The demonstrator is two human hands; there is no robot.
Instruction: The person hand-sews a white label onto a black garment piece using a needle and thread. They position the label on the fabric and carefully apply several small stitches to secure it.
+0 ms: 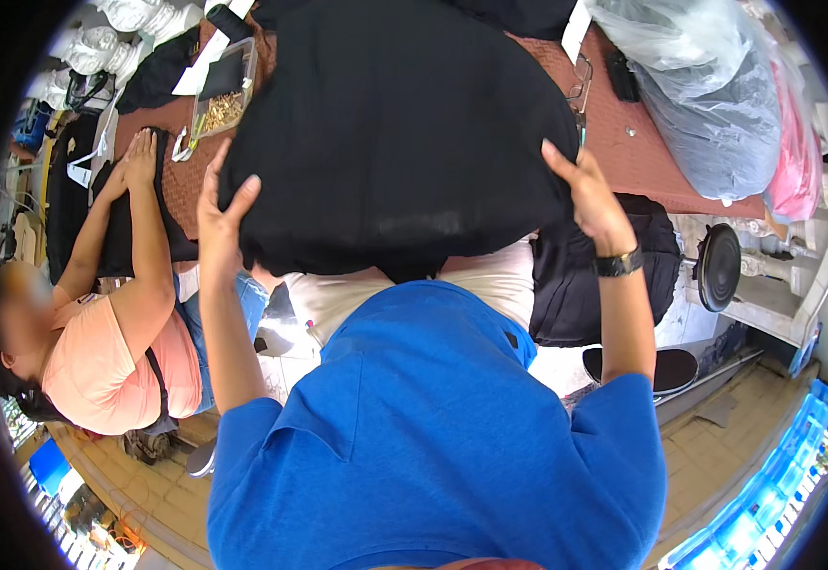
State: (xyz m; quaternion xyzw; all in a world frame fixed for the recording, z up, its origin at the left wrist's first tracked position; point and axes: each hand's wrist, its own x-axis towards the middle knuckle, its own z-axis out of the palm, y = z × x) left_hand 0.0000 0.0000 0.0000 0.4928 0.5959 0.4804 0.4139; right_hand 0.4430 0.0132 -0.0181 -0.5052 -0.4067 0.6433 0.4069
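Observation:
A broad piece of black cloth (pixel 404 133) spreads in front of me, over the table and down to my lap. My left hand (pixel 222 214) holds its left side, the thumb on top and the fingers along the outer edge. At the right side my right hand (pixel 592 195), with a dark watch on the wrist, grips the cloth; its thumb lies on top and the other fingers are mostly hidden. More black fabric (pixel 609 271) hangs beside my right forearm.
A clear container of small gold-coloured pieces (pixel 221 112) sits left of the cloth on the brown-covered table (pixel 661 157). Eyeglasses (pixel 580 81) and large plastic bags (pixel 708 104) are to the right. At left, a co-worker in a peach shirt (pixel 115 366) presses both hands on black fabric.

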